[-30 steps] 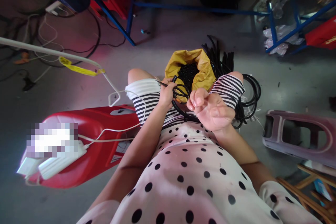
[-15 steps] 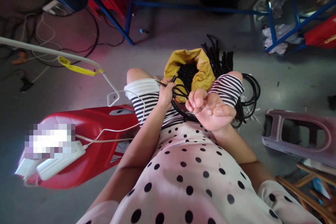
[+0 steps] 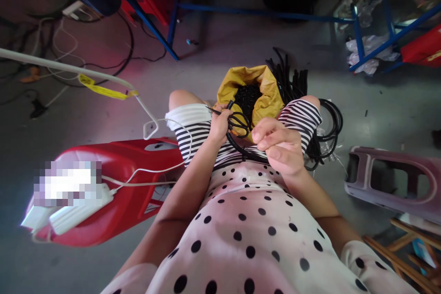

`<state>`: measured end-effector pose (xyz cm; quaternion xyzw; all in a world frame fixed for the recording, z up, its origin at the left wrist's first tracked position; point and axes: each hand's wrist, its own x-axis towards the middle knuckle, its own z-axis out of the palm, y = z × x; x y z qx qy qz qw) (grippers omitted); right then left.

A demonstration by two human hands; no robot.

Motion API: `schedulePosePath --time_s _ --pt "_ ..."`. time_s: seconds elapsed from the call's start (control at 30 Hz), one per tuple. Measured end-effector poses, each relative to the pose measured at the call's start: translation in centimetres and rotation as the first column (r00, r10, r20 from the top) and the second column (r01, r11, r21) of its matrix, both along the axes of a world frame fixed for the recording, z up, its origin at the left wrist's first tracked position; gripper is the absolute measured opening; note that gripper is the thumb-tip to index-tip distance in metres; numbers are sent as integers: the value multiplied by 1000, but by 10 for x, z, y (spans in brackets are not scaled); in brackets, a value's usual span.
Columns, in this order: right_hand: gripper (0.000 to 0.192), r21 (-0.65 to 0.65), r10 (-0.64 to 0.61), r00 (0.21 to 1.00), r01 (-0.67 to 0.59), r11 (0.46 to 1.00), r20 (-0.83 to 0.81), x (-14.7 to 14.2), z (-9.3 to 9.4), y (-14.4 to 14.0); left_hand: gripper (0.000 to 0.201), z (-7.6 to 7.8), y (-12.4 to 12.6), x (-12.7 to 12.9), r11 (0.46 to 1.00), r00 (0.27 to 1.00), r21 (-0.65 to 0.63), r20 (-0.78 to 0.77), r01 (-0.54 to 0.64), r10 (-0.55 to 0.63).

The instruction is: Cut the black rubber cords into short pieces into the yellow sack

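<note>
1. Grey concrete floor (image 3: 379,101) lies below me, with blue rack legs (image 3: 358,36) at the far edge and a red plastic stool (image 3: 113,183) on its side to my left.
2. A yellow bag (image 3: 265,89) of black parts stands open between my knees.
3. My left hand (image 3: 219,125) is closed around a black cable coil (image 3: 237,124), its plug end poking up just above the fingers.
4. My right hand (image 3: 279,147) pinches the same coil's lower loop, fingers curled (over my lap).
5. More black cables (image 3: 327,124) lie heaped beside my right knee.
</note>
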<state>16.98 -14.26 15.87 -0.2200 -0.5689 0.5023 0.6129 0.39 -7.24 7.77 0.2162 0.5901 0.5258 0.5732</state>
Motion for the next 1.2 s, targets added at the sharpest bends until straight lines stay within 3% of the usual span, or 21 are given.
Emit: schedulePosePath --time_s 0.13,0.33,0.9,1.07,1.2 --pt "15 214 -105 989 81 973 102 7 7 2 18 -1 1 0 1000 1000 15 31 0 0" --pt "21 325 -184 976 138 936 116 8 13 3 22 -3 3 -1 1000 999 -15 35 14 -14" --pt "32 448 -352 914 233 863 203 9 9 2 23 -4 4 1 1000 999 -16 32 4 -3" --pt "21 379 -302 933 212 901 197 11 6 0 22 -2 3 0 1000 1000 -24 26 4 -4" --pt "19 429 -378 906 270 862 188 9 9 -1 22 1 2 1 999 1000 -47 14 2 -2"
